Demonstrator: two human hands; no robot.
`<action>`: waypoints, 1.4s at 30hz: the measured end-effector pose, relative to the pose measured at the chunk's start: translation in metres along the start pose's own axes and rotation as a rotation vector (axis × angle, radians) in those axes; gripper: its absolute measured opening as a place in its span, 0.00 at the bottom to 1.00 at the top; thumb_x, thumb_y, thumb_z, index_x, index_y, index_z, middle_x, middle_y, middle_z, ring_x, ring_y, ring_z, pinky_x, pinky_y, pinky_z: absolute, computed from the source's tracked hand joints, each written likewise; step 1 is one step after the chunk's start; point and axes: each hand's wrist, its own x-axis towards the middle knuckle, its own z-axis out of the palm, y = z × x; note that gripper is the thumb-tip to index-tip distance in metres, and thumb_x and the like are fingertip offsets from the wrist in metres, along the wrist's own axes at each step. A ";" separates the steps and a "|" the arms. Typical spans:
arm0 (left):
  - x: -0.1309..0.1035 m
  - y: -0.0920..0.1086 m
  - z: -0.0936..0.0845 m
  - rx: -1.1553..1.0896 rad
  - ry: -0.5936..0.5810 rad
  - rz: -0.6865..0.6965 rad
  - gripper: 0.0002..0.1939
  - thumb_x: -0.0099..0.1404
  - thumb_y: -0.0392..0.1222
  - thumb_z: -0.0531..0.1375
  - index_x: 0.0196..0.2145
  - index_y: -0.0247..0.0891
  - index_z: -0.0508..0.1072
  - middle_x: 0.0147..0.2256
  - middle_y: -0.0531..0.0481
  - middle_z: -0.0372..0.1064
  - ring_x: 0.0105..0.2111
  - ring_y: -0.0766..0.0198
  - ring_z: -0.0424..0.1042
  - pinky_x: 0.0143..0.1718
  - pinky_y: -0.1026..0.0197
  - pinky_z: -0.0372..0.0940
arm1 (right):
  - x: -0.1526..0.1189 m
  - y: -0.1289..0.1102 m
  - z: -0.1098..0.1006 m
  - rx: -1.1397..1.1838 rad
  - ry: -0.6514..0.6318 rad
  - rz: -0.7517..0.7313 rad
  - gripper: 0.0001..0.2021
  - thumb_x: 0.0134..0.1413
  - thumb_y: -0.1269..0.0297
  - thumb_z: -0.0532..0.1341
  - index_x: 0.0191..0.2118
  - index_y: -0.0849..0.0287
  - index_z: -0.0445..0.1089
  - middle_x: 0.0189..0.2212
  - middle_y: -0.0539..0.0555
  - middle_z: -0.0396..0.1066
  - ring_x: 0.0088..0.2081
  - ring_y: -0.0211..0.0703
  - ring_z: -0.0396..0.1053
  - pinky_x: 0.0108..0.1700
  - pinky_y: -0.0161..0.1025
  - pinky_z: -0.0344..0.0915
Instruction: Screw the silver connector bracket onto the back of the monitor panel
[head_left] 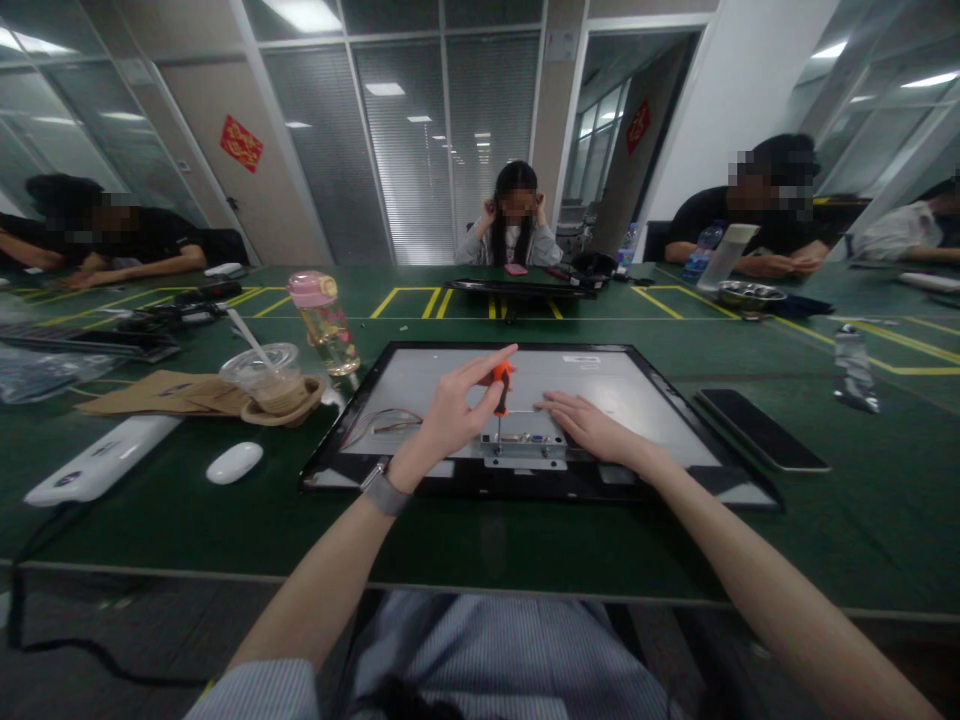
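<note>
While the green table (495, 545) is spreading wide, the panel (630, 395) is lying near its front edge, a strip of green showing between. Just past the panel's right rim, a phone (761, 430) is resting. The right hand (592, 425) is lying open over the panel; the left (454, 410) is pinching a screwdriver (503, 385), its shaft pointing down at a metal box (529, 453).

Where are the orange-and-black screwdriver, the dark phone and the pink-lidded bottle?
Orange-and-black screwdriver (502, 400): head view, on its handle.
Dark phone (761, 430): head view, on its upper face.
Pink-lidded bottle (330, 328): head view, on its see-through body.
</note>
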 end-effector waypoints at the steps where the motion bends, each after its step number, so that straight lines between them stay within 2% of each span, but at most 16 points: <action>1: 0.001 0.000 0.000 0.009 0.017 0.003 0.22 0.71 0.35 0.58 0.62 0.41 0.70 0.45 0.46 0.76 0.39 0.64 0.75 0.44 0.58 0.72 | 0.000 0.000 0.000 0.002 0.000 0.001 0.33 0.73 0.47 0.37 0.68 0.56 0.65 0.71 0.62 0.57 0.72 0.57 0.52 0.72 0.62 0.46; 5: 0.002 0.001 -0.001 0.039 0.028 0.024 0.19 0.69 0.37 0.62 0.57 0.41 0.74 0.39 0.49 0.74 0.36 0.65 0.73 0.41 0.60 0.73 | 0.001 0.001 0.001 0.013 -0.002 -0.007 0.33 0.73 0.47 0.38 0.68 0.56 0.64 0.71 0.61 0.57 0.72 0.57 0.52 0.72 0.63 0.45; 9: 0.000 -0.001 -0.003 -0.066 -0.119 -0.037 0.29 0.67 0.32 0.59 0.65 0.43 0.67 0.45 0.46 0.75 0.41 0.63 0.76 0.46 0.58 0.76 | 0.001 0.002 0.001 0.021 0.005 -0.016 0.32 0.73 0.48 0.38 0.68 0.57 0.65 0.71 0.62 0.57 0.72 0.57 0.52 0.71 0.62 0.47; 11: -0.002 -0.004 -0.003 -0.110 -0.153 -0.069 0.31 0.67 0.31 0.58 0.67 0.44 0.64 0.47 0.46 0.75 0.42 0.64 0.77 0.46 0.58 0.77 | 0.000 0.002 0.001 0.025 0.013 -0.016 0.32 0.73 0.48 0.39 0.68 0.56 0.65 0.71 0.61 0.57 0.72 0.57 0.52 0.71 0.63 0.48; 18: 0.000 -0.003 -0.007 -0.050 -0.087 -0.063 0.24 0.65 0.38 0.67 0.58 0.44 0.73 0.45 0.47 0.74 0.37 0.65 0.75 0.41 0.60 0.78 | 0.000 -0.002 0.000 0.020 -0.005 0.001 0.33 0.73 0.47 0.37 0.68 0.57 0.65 0.72 0.62 0.56 0.73 0.56 0.51 0.72 0.61 0.45; 22: 0.002 0.001 -0.010 -0.157 -0.171 -0.135 0.26 0.67 0.33 0.62 0.61 0.44 0.70 0.50 0.44 0.74 0.45 0.60 0.78 0.42 0.61 0.78 | 0.000 -0.001 -0.001 0.013 -0.013 0.005 0.32 0.73 0.48 0.38 0.69 0.56 0.64 0.72 0.61 0.55 0.73 0.56 0.51 0.72 0.61 0.46; 24: 0.002 0.001 -0.011 -0.194 -0.183 -0.161 0.27 0.67 0.31 0.60 0.62 0.43 0.69 0.49 0.43 0.76 0.44 0.60 0.79 0.41 0.61 0.78 | 0.000 0.000 0.000 0.012 -0.007 0.006 0.32 0.73 0.48 0.38 0.69 0.56 0.64 0.72 0.61 0.56 0.72 0.56 0.52 0.71 0.61 0.47; 31: 0.001 -0.002 -0.006 -0.132 -0.064 -0.149 0.21 0.65 0.36 0.66 0.55 0.41 0.74 0.45 0.46 0.75 0.35 0.66 0.77 0.37 0.62 0.80 | 0.000 0.003 0.003 0.017 0.023 -0.014 0.30 0.73 0.49 0.39 0.68 0.53 0.65 0.71 0.58 0.58 0.72 0.57 0.53 0.71 0.63 0.47; 35: 0.001 -0.003 -0.007 -0.109 -0.044 -0.119 0.20 0.64 0.38 0.68 0.53 0.42 0.75 0.46 0.47 0.74 0.36 0.66 0.76 0.37 0.62 0.79 | 0.001 0.006 0.004 0.019 0.024 -0.013 0.30 0.73 0.48 0.40 0.68 0.53 0.65 0.71 0.58 0.58 0.72 0.57 0.53 0.71 0.62 0.49; 39: 0.001 -0.002 -0.012 -0.248 -0.185 -0.166 0.24 0.64 0.34 0.66 0.58 0.42 0.70 0.53 0.43 0.72 0.44 0.60 0.78 0.45 0.57 0.79 | 0.002 0.006 0.003 0.016 0.020 -0.020 0.30 0.73 0.49 0.40 0.68 0.54 0.66 0.71 0.59 0.59 0.71 0.57 0.54 0.71 0.61 0.50; 42: 0.001 -0.003 -0.013 -0.356 -0.228 -0.194 0.25 0.68 0.30 0.59 0.60 0.43 0.66 0.57 0.39 0.70 0.47 0.58 0.79 0.48 0.54 0.77 | 0.002 0.005 0.003 0.012 0.019 -0.014 0.30 0.73 0.50 0.40 0.68 0.55 0.66 0.71 0.60 0.58 0.71 0.57 0.55 0.71 0.61 0.50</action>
